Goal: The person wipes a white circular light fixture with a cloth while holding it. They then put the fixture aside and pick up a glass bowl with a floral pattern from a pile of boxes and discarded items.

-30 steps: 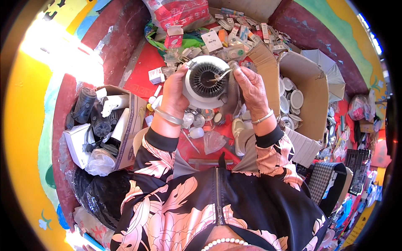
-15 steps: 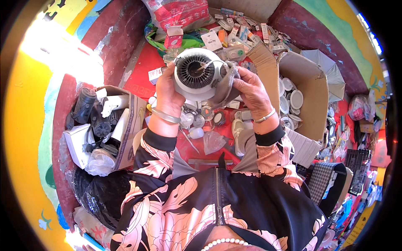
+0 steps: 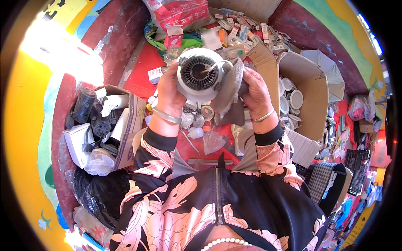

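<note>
A recessed downlight with a black finned heat sink and white rim is held above the red sheet, between two cardboard boxes. Its left edge is gripped by the left hand. A grey cloth is clamped in the right hand and laid against the downlight's right side; whether the rim is also touched by the right fingers cannot be told, as they are partly covered.

The left cardboard box is filled with black cylindrical fittings and white pieces; a white carton and a clear bag are seen at its near side. In the right cardboard box, round white fixtures are loosely stacked. A small red carton is found with its flap raised, just below a red-printed sack, whose contents cannot be identified. Small packages are heaped beyond the right box.
</note>
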`<act>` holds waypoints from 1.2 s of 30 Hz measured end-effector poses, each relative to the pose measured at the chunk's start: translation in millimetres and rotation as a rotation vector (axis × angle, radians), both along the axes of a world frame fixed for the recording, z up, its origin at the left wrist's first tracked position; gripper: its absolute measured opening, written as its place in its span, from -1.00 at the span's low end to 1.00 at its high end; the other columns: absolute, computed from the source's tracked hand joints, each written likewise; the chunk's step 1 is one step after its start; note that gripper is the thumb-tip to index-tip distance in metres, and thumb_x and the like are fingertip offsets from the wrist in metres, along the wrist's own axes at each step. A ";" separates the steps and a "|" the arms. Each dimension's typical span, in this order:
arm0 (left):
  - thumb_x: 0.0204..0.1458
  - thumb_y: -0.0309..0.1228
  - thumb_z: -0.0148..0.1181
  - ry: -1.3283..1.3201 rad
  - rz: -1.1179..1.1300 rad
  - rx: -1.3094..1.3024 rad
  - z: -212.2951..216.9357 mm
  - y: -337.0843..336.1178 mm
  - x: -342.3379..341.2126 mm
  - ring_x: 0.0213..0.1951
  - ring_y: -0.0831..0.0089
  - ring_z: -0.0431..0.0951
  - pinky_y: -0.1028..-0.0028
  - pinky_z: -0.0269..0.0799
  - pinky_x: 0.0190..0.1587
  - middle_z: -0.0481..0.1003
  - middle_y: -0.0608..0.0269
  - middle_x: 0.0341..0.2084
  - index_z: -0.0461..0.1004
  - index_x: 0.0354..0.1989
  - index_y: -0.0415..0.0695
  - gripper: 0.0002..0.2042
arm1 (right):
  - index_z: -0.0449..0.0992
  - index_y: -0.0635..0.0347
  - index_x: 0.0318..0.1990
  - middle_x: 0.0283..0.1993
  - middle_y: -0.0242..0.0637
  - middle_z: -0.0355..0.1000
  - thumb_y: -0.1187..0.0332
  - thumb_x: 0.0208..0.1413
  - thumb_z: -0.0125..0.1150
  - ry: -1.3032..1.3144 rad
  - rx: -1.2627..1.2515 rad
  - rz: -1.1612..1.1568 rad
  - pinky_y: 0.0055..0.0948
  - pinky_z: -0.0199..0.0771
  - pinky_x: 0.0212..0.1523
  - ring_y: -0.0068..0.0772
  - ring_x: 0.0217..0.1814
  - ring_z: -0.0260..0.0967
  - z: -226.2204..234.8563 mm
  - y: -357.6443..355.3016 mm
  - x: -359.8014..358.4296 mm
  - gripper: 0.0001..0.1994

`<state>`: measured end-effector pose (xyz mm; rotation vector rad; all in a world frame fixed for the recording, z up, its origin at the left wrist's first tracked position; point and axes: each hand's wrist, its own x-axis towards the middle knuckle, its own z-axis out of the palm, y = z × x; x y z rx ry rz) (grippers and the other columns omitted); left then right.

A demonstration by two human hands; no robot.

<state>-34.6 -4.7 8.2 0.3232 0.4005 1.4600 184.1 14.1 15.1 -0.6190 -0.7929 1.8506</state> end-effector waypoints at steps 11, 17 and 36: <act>0.15 -0.35 -0.17 0.160 0.025 -0.081 2.4 0.6 4.7 -0.14 0.24 0.51 0.31 0.45 -0.06 0.46 0.01 -0.16 0.33 -0.04 -0.32 -0.68 | 0.47 0.29 -0.15 -0.25 -0.37 0.49 0.41 0.11 0.14 -0.019 0.083 -0.053 -0.60 0.46 -0.24 -0.62 -0.30 0.43 -5.4 -0.9 -8.5 -0.81; 0.14 -0.33 -0.10 0.271 -0.004 -0.149 -3.1 1.7 6.2 -0.23 0.32 0.53 0.37 0.46 -0.14 0.50 0.07 -0.25 0.38 -0.10 -0.32 -0.70 | 0.47 0.31 -0.14 -0.28 -0.42 0.47 0.31 0.21 0.02 -0.253 0.112 -0.099 -0.67 0.38 -0.26 -0.70 -0.30 0.36 -13.4 0.5 -3.6 -0.76; 0.15 -0.33 -0.08 0.272 0.053 -0.234 -14.5 3.3 13.2 -0.25 0.35 0.53 0.38 0.45 -0.17 0.50 0.11 -0.27 0.40 -0.12 -0.33 -0.70 | 0.50 0.32 -0.16 -0.28 -0.38 0.46 0.32 0.19 0.00 -0.503 0.187 -0.103 -0.67 0.35 -0.28 -0.66 -0.31 0.35 5.5 -2.7 -7.4 -0.75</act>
